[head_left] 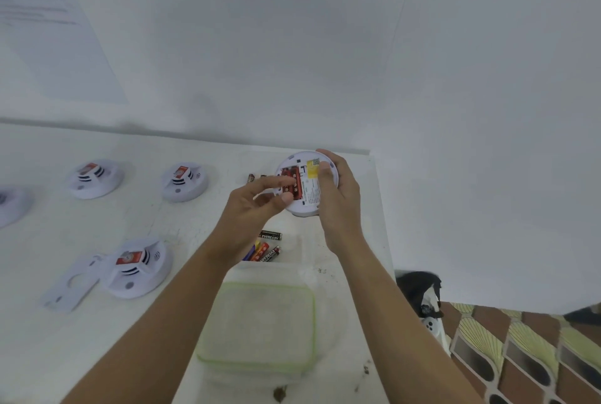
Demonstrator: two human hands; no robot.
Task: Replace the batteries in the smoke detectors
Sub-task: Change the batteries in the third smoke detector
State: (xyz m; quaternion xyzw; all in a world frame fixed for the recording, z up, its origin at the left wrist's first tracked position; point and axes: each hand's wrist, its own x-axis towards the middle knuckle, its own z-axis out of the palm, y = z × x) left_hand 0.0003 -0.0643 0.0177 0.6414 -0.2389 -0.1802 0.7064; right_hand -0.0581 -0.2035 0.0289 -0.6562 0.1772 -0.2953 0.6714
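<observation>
Nearest the camera, a translucent green-rimmed plastic container [257, 327] sits on the white desk [169, 355] by its front edge. Toward the left edge lie round white smoke detectors with red stickers [138, 268], one beside a flat white mounting plate [73, 286]. Loose black and red batteries [266, 249] lie just beyond the container. Above them the left hand [250, 218] pinches its fingertips [287, 198] at the red batteries seated in the open back of a round white smoke detector [305, 184], held off the desk near the far right corner. The right hand [338, 202] is clamped around that detector's right rim, thumb over its yellow label.
</observation>
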